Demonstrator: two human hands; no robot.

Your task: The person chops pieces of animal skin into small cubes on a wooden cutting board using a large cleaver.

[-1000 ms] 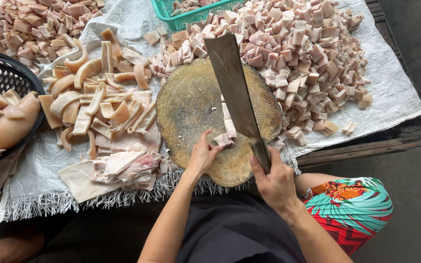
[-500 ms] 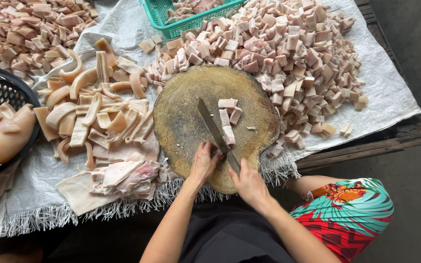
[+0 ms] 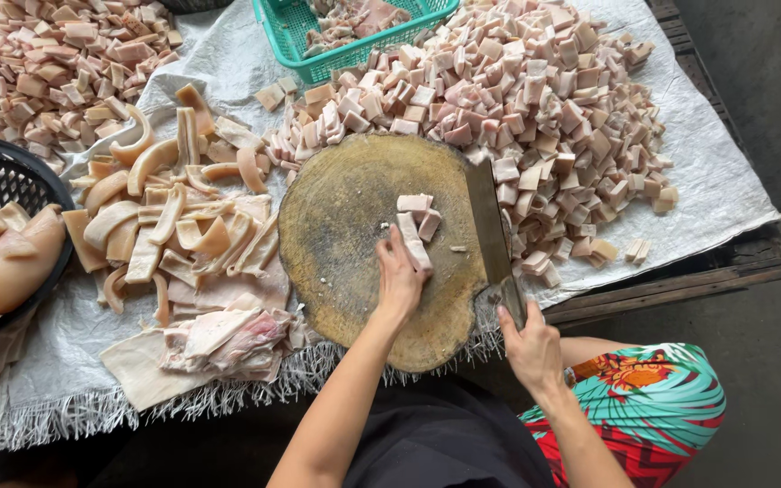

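Our left hand (image 3: 399, 280) presses meat cubes (image 3: 418, 226) mid-board (image 3: 345, 217); our right hand (image 3: 531, 348) grips the cleaver (image 3: 488, 221) at the board's right edge.

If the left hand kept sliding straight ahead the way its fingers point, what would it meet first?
The left hand points up the round board; its fingertips already rest on the strip of cut meat pieces. Beyond these, probably the big pile of cubes.

black basket (image 3: 11, 181): cut by left edge | green basket (image 3: 354, 45): top cropped | cleaver handle: probably hidden in fist
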